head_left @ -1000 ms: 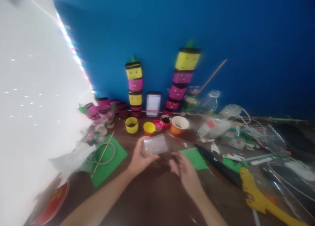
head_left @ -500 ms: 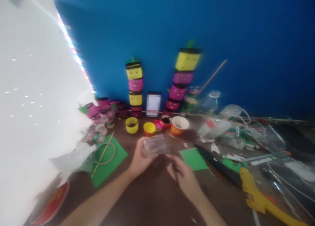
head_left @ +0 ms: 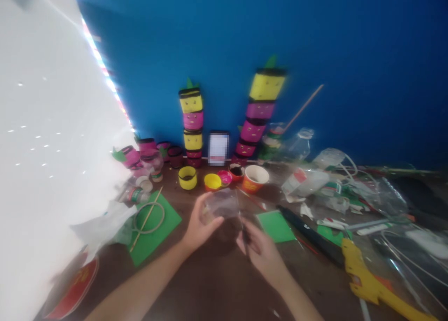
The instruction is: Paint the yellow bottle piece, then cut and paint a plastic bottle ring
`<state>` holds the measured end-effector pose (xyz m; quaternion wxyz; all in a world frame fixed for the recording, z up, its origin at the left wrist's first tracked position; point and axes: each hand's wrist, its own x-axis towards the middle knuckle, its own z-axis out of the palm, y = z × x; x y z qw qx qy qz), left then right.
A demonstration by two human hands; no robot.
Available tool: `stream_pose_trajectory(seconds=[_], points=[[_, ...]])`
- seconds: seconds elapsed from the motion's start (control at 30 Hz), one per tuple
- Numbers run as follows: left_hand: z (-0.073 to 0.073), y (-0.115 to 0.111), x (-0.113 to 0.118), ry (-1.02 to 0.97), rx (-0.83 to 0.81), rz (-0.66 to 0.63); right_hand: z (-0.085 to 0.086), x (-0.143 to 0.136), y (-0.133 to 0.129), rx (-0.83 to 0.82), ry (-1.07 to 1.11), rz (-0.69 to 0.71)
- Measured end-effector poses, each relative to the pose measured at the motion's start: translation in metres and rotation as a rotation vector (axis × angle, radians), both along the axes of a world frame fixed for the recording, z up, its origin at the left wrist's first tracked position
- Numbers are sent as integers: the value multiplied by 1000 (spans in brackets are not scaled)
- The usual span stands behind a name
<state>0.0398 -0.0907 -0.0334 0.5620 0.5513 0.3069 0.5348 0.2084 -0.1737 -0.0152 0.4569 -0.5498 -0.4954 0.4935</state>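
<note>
A clear plastic piece (head_left: 226,203) is held up at the middle of the table by my left hand (head_left: 202,223), its fingers behind and its thumb along the lower edge. Just to the right, my right hand (head_left: 257,244) is closed on a thin dark tool (head_left: 245,237), whose tip is near the plastic's right edge. The tool is blurred, and I cannot tell its kind. Behind the hands stand a yellow ring (head_left: 187,177), a small cup of yellow paint (head_left: 212,182) and a white and red paper cup (head_left: 256,178).
Two yellow and magenta stacks (head_left: 193,120) lean at the blue wall beside a phone (head_left: 218,148). Green sheets (head_left: 276,226) lie both sides. At right are a yellow glue gun (head_left: 364,274) and plastic scraps; at left, a red bowl (head_left: 75,288).
The plastic piece has tilted in my left hand, and the thumb now shows more fully over its lower edge. My right hand has shifted slightly, with the tool still in it.
</note>
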Motion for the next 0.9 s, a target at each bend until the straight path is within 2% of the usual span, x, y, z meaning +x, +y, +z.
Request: stream_pose_trajectory(seconds=[0.13, 0.23, 0.4, 0.57, 0.7, 0.9], points=[[1, 1, 0, -35, -19, -56, 3, 4, 0, 42, -144, 6], [2, 0, -1, -30, -45, -75, 3, 6, 0, 81, -239, -39], [2, -1, -1, -18, -64, -118, -1, 6, 0, 71, -272, -102], [-2, 0, -1, 7, -19, -90, 3, 7, 1, 55, -339, -105], [-6, 2, 1, -6, 18, -12, 4, 5, 1, 41, -288, -112], [-5, 1, 3, -23, 4, 40, 4, 5, 3, 15, -37, -133]])
